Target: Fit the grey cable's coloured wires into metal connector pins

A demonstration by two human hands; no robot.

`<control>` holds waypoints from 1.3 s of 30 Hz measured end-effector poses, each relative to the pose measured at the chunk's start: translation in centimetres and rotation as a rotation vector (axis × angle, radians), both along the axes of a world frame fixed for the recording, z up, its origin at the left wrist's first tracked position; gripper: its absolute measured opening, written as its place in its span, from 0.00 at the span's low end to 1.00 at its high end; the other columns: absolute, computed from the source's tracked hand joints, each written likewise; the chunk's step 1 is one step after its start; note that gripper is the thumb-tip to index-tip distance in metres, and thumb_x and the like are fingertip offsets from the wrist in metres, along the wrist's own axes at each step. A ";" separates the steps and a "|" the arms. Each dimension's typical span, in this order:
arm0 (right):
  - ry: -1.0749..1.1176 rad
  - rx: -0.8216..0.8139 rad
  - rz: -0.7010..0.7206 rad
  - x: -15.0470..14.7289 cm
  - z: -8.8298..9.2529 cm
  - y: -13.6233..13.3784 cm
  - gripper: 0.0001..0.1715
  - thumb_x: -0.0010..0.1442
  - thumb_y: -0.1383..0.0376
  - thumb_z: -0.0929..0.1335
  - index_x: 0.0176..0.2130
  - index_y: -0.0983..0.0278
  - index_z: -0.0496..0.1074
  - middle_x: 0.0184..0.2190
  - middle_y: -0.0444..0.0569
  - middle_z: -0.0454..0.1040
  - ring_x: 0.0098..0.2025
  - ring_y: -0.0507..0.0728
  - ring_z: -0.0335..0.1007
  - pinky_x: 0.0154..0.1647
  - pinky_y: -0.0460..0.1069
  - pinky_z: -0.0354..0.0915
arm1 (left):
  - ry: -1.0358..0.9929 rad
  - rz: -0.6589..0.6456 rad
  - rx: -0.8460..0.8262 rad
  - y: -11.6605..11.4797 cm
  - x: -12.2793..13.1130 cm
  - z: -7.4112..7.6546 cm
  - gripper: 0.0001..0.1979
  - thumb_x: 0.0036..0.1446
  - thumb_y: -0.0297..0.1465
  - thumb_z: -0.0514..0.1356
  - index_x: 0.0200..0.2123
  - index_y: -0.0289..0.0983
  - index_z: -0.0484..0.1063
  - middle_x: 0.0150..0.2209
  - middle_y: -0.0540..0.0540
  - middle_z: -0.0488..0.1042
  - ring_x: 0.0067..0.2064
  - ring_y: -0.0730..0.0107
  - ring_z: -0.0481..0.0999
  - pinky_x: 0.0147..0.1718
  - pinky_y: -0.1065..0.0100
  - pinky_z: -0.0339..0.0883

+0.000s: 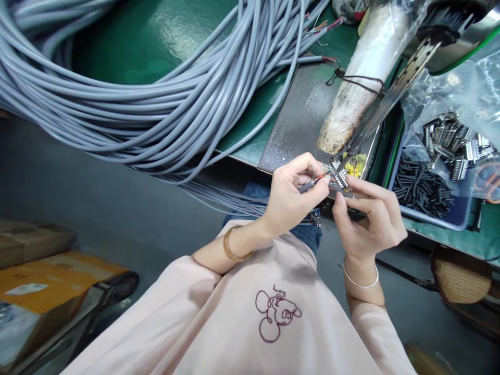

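My left hand (291, 195) pinches the stripped end of a grey cable (312, 183), whose thin coloured wires fan out toward a small metal connector (338, 174). My right hand (367, 216) is closed around the connector from the right, fingers pressed along it. Both hands meet at the front edge of a dark metal plate (300, 117) on the green bench (156, 36). A long soldering tool (386, 94) slants down from the upper right, its tip right above the connector.
A large bundle of grey cables (128, 99) drapes over the bench on the left. A blue tray of black sleeves (425, 190) and a bag of metal connector shells (457, 143) sit on the right. Cardboard boxes (47, 281) lie on the floor at left, a woven stool (461, 278) at right.
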State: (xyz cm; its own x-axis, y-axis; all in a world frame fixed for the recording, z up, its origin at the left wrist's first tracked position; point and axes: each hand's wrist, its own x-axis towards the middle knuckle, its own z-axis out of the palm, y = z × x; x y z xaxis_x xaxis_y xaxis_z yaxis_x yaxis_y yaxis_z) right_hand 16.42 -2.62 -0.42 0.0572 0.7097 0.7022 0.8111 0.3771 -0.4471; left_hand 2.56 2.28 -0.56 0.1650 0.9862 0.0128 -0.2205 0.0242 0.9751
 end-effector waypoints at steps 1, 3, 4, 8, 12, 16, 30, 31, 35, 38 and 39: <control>-0.033 0.010 0.011 0.1 -0.1 -0.1 0.11 0.56 0.73 0.75 0.34 0.59 0.73 0.45 0.46 0.83 0.40 0.54 0.82 0.39 0.49 0.79 | -0.009 -0.015 -0.007 0.0 -0.1 -0.2 0.09 0.58 0.27 0.64 0.28 0.36 0.65 0.30 0.51 0.70 0.30 0.79 0.70 0.29 0.76 0.67; -0.089 0.024 0.025 0.2 -0.4 -0.1 0.11 0.56 0.73 0.75 0.34 0.60 0.73 0.45 0.46 0.83 0.41 0.54 0.82 0.39 0.47 0.79 | -0.023 -0.038 -0.018 0.1 -0.1 -0.6 0.09 0.57 0.26 0.64 0.28 0.36 0.65 0.30 0.51 0.70 0.30 0.80 0.70 0.29 0.77 0.67; -0.104 0.036 0.027 0.2 -0.4 -0.2 0.11 0.55 0.73 0.76 0.34 0.60 0.73 0.45 0.46 0.83 0.40 0.54 0.82 0.40 0.46 0.79 | -0.032 -0.047 -0.020 0.1 -0.2 -0.7 0.09 0.57 0.26 0.64 0.28 0.35 0.66 0.30 0.51 0.70 0.30 0.80 0.70 0.29 0.77 0.67; -0.091 0.086 -0.029 0.2 -0.3 -0.2 0.12 0.55 0.74 0.76 0.34 0.61 0.73 0.42 0.45 0.84 0.37 0.53 0.82 0.38 0.46 0.78 | -0.079 -0.099 -0.045 0.0 -0.5 -0.5 0.06 0.57 0.27 0.65 0.31 0.35 0.69 0.29 0.52 0.72 0.26 0.83 0.68 0.26 0.79 0.64; 0.139 -0.051 -0.071 0.1 0.3 -0.2 0.10 0.57 0.72 0.75 0.31 0.62 0.72 0.36 0.44 0.83 0.37 0.53 0.82 0.36 0.46 0.76 | -0.160 -0.232 -0.126 -0.2 -1.3 0.1 0.07 0.53 0.24 0.64 0.37 0.34 0.72 0.26 0.53 0.74 0.20 0.85 0.65 0.20 0.79 0.60; 0.410 -0.172 -0.071 0.4 0.8 -0.7 0.04 0.62 0.68 0.72 0.36 0.62 0.73 0.36 0.45 0.81 0.32 0.52 0.80 0.26 0.45 0.73 | -0.228 -0.326 -0.256 -0.3 -1.9 0.3 0.08 0.52 0.24 0.61 0.37 0.33 0.74 0.26 0.50 0.78 0.19 0.83 0.68 0.19 0.78 0.64; -0.185 -0.210 0.025 1.1 2.0 -1.6 0.17 0.63 0.69 0.72 0.51 0.56 0.78 0.26 0.40 0.77 0.21 0.46 0.61 0.25 0.45 0.60 | -0.215 -0.327 -0.300 -0.7 -2.0 0.2 0.09 0.51 0.23 0.62 0.38 0.32 0.75 0.26 0.51 0.77 0.21 0.82 0.71 0.22 0.79 0.69; -0.220 -0.191 0.029 1.2 1.9 -1.7 0.17 0.63 0.69 0.72 0.52 0.57 0.78 0.24 0.39 0.76 0.21 0.46 0.61 0.25 0.45 0.59 | -0.206 -0.323 -0.296 -0.7 -2.0 0.1 0.09 0.51 0.23 0.62 0.38 0.32 0.75 0.26 0.51 0.77 0.22 0.82 0.71 0.22 0.78 0.69; -0.324 -0.143 0.046 1.3 1.8 -1.8 0.19 0.62 0.69 0.73 0.52 0.58 0.77 0.21 0.38 0.71 0.21 0.47 0.58 0.26 0.46 0.57 | -0.196 -0.325 -0.288 -0.7 -2.0 -0.1 0.09 0.51 0.24 0.62 0.38 0.31 0.75 0.28 0.50 0.77 0.22 0.83 0.70 0.23 0.78 0.69; -0.328 -0.165 0.036 1.4 1.8 -1.7 0.17 0.62 0.68 0.73 0.52 0.59 0.77 0.22 0.39 0.73 0.21 0.47 0.60 0.26 0.46 0.57 | -0.195 -0.324 -0.277 -0.7 -2.0 -0.2 0.08 0.52 0.24 0.62 0.38 0.32 0.75 0.28 0.50 0.77 0.22 0.83 0.70 0.23 0.78 0.69; -0.315 -0.188 0.032 1.4 1.8 -1.7 0.16 0.62 0.68 0.73 0.50 0.60 0.78 0.23 0.40 0.75 0.21 0.47 0.61 0.26 0.46 0.58 | -0.190 -0.324 -0.276 -0.8 -2.0 -0.2 0.08 0.52 0.24 0.62 0.38 0.32 0.75 0.27 0.50 0.77 0.22 0.83 0.71 0.23 0.78 0.69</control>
